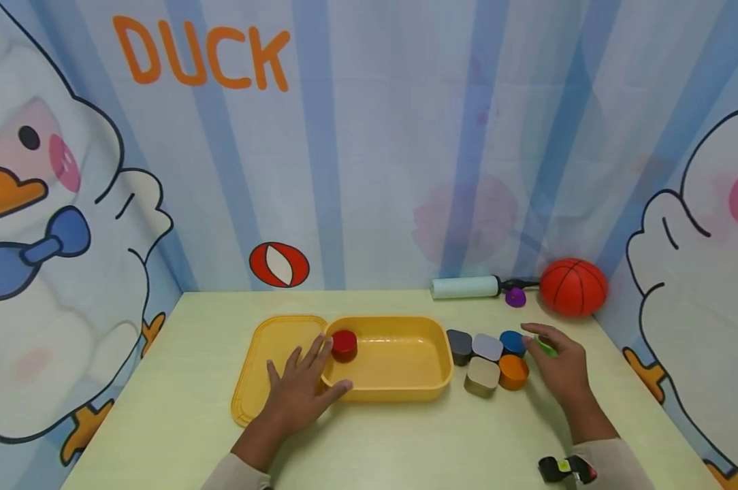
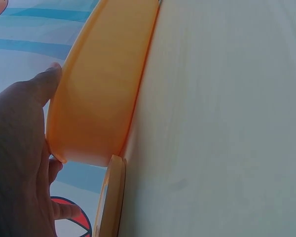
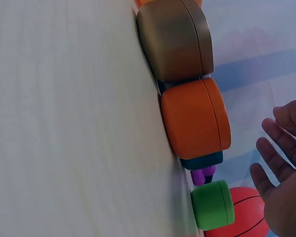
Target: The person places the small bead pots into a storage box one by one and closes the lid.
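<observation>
My left hand [image 1: 298, 393] rests on the left rim of a yellow rectangular container [image 1: 393, 392], fingers spread. Inside, at the left end, sits a small red round box [image 1: 344, 346]. A yellow lid [image 1: 254, 381] lies flat beside the container, partly under the hand in the head view. To the right, my right hand [image 1: 564, 367] hovers with loosely bent fingers near a green small box [image 3: 213, 205], apart from it in the right wrist view. Near it stand an orange box [image 1: 513, 373], a blue one [image 1: 512, 342], a beige one [image 1: 482, 378] and two grey ones, light [image 1: 487, 346] and dark [image 1: 459, 346].
At the back right lie a red ball [image 1: 574, 287], a pale hand pump [image 1: 465, 287] with a black end and a small purple object [image 1: 515, 297]. A printed curtain [image 1: 375, 170] stands behind the pale table [image 1: 406, 442].
</observation>
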`<state>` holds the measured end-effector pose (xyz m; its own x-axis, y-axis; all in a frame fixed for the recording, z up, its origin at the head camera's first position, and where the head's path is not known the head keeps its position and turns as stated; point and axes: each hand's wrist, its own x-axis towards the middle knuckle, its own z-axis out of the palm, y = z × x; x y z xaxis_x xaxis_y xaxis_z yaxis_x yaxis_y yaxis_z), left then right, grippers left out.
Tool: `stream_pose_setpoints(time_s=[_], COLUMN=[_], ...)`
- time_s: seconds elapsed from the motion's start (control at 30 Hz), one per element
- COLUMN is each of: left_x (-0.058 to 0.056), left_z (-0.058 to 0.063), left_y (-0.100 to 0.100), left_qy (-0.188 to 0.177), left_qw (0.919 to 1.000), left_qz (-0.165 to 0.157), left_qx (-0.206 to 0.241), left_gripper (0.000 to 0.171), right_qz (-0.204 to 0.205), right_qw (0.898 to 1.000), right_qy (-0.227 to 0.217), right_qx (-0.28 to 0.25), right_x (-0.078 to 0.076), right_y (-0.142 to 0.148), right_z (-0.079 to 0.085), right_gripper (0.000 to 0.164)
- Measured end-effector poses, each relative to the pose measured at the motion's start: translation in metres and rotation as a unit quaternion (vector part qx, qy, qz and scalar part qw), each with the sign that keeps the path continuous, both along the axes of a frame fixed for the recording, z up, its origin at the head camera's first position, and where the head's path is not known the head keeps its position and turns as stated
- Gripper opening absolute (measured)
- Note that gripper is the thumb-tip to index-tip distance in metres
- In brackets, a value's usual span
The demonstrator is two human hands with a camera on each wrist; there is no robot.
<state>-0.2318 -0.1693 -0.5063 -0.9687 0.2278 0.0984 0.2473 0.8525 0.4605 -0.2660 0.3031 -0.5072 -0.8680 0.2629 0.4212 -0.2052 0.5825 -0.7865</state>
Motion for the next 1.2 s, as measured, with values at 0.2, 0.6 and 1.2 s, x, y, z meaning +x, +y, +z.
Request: stream_pose_setpoints(time_s=[0.2, 0.6, 1.2], left_x=[-0.002, -0.002, -0.002], left_z=[0.000, -0.003, -0.004], left_y=[0.002, 0.002, 0.002], left_qy=[0.000, 0.000, -0.006], left_qw=[1.0000, 1.0000, 0.9998], left_qz=[0.000, 0.005, 0.011], left_qx=[0.001, -0.004, -0.018], left_gripper=[0.091, 0.091, 0.092], right_qz=[-0.066, -0.078, -0.055], right_qw=[0.995, 0.995, 0.989], right_qy=[0.064, 0.058, -0.139], right_qx=[-0.023, -0.007, -0.015], right_x=[-0.003, -0.007, -0.014], right_y=[0.006, 0.015, 0.027], right_z=[-0.009, -0.023, -0.028], right_gripper=[0.021, 0.028, 0.057])
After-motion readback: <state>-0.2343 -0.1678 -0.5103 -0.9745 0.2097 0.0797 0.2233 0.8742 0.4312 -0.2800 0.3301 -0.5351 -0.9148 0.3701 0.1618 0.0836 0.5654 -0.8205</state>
